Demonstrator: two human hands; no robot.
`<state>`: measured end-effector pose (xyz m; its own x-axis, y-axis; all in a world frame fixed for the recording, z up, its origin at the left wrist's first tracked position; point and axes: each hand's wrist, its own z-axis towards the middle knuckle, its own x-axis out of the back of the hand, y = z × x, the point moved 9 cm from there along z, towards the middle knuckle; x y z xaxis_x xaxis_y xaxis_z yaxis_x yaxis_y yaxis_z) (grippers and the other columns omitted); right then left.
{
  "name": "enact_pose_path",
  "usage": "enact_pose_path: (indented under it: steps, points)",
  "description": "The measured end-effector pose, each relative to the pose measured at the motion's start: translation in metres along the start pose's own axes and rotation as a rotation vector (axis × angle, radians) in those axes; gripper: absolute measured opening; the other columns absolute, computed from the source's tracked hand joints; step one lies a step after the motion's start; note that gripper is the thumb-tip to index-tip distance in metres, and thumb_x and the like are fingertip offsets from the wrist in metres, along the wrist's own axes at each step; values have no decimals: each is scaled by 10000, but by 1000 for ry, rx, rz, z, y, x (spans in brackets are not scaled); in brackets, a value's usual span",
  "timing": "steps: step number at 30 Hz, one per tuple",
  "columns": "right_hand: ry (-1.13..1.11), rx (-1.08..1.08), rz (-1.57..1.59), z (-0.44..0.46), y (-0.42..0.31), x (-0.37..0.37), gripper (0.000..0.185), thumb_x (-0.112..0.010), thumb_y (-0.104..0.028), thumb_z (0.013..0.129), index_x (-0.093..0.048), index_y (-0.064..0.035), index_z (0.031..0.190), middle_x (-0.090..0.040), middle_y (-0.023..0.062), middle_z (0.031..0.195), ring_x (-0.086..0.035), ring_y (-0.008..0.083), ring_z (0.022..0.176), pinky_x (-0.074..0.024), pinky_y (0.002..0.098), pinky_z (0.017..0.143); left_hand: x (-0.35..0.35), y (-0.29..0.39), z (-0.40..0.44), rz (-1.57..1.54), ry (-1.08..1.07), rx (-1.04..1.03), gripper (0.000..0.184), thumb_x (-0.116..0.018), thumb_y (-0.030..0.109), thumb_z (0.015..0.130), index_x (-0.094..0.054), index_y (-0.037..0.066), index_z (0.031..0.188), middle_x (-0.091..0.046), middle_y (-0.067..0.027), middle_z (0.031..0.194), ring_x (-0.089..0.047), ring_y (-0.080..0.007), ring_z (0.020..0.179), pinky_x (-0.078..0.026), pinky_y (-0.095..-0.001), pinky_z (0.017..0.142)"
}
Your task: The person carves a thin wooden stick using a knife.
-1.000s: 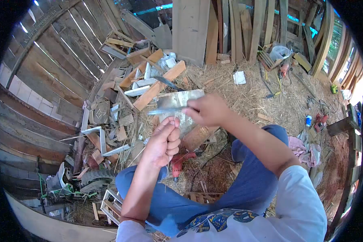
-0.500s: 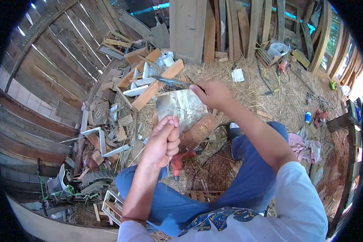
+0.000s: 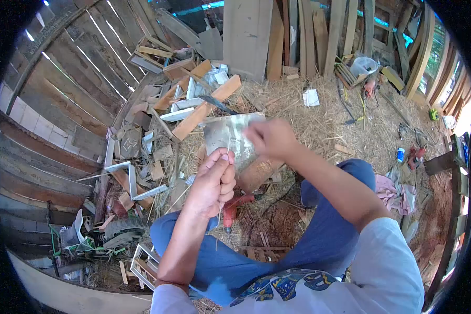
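Observation:
My left hand [image 3: 212, 183] is closed round a thin pale strip of wood or bamboo [image 3: 218, 233], held upright. The strip's upper end shows above the thumb and its lower end hangs below the fist. To the right and a little higher, my right hand [image 3: 273, 138] is curled and blurred by motion; what it grips cannot be made out. Behind both hands is a worn metal sheet [image 3: 217, 135]. A dark blade-like piece [image 3: 217, 104] lies across an orange-brown board [image 3: 227, 88] beyond it. Below the sheet is a wooden block [image 3: 257, 172].
A red power tool [image 3: 228, 217] lies between my bent legs. Scrap wood [image 3: 186, 112] is heaped at the left, near a white frame [image 3: 132, 180]. Tall planks [image 3: 248, 39] lean at the back. Cables and a pink cloth [image 3: 386, 189] lie right, over straw-covered ground [image 3: 309, 128].
My right hand has moved down and nearer the left hand. The blade that stuck out leftward from it is no longer distinct. My left hand has kept its hold on the strip.

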<state>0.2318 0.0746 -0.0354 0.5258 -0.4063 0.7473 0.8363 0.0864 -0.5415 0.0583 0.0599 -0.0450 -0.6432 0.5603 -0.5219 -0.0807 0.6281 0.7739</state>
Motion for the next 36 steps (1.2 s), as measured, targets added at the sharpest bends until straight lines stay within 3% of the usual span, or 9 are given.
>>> enact_pose_path:
  steps: [3,9,11,17,21,25,31,33,36]
  points:
    - [89,-168,-42,14,34,12,381,-549,-420,998,-699,-106,843,-665,154,693,-658,400,635,-509,490,561,-7,-1,-1,26,-14,0,143,-434,245,1102,-515,161,1019,-259,97,617,-189,-18,445,-130,-216,378]
    - [54,21,13,-10,3,2,418,-559,-436,995,-654,-91,778,-653,162,685,-662,395,652,-516,491,579,-3,1,5,45,23,-29,133,-437,241,1101,-513,163,1025,-278,93,618,-198,-21,443,-131,-220,380]
    - [87,-190,6,4,34,7,402,-575,-427,981,-647,-91,772,-646,160,677,-661,391,646,-514,485,573,-9,-1,4,51,14,-38,128,-444,240,1099,-513,163,1025,-284,93,618,-200,-23,441,-132,-221,379]
    - [55,218,-20,-15,-29,25,394,-607,-396,970,-638,-87,728,-628,162,638,-647,385,607,-503,480,550,-16,3,3,67,24,-49,107,-456,234,1095,-509,164,1034,-291,91,618,-204,-19,444,-129,-222,381]
    - [287,-2,82,13,18,42,387,-615,-390,958,-630,-88,716,-619,135,612,-626,370,554,-496,483,535,-19,4,7,73,-5,-53,113,-453,241,1097,-504,164,1032,-290,92,618,-205,-19,443,-129,-222,381]
    - [37,265,-15,-15,-32,35,332,-613,-296,957,-579,-42,745,-597,180,649,-618,410,614,-467,471,546,-22,10,5,68,25,-74,125,-442,243,1101,-499,156,1031,-294,93,618,-207,-17,442,-130,-223,384]
    - [252,-323,481,18,58,33,501,-528,-471,1042,-611,-32,814,-505,28,603,-460,159,484,-380,367,458,-30,11,7,182,21,-137,120,-436,229,1103,-501,148,1042,-312,83,621,-221,-21,441,-147,-225,388]
    - [-19,-532,1167,6,46,4,374,-564,-416,1045,-649,-59,969,-423,-69,623,-376,64,481,-282,280,433,-18,7,16,211,77,-170,114,-434,217,1103,-503,142,1052,-321,72,616,-228,-30,441,-159,-227,393]
    - [-110,-509,1197,-3,20,1,241,-634,-329,1022,-627,-91,1052,-382,-95,629,-310,14,482,-213,229,437,-13,4,23,224,124,-147,107,-436,208,1101,-504,136,1061,-326,63,609,-235,-39,441,-167,-230,394]
